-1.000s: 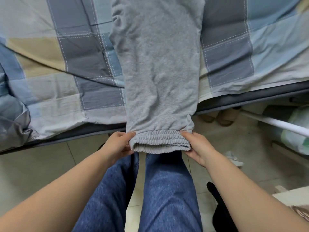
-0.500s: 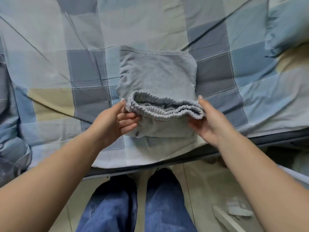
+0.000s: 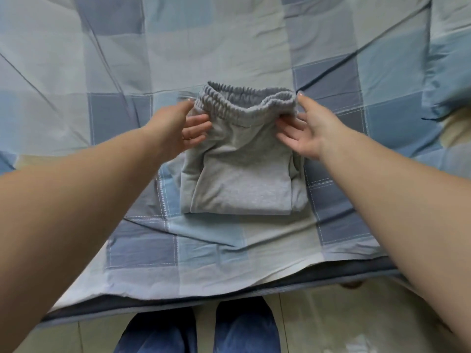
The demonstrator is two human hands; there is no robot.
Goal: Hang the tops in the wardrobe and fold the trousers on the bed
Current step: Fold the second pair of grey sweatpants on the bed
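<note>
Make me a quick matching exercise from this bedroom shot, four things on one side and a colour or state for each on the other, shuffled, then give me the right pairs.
Things:
1. trousers
2. bedsheet
3. left hand
4. elastic cuffs

Descriptions:
A. blue, grey and beige checks
B. grey, folded into a compact stack on the bed
C. wears a ring on one finger
D. gathered, held up at the far edge of the stack by both hands

Pairs: 1-B, 2-A, 3-C, 4-D

The right hand pinches the cuffs on the other side.
</note>
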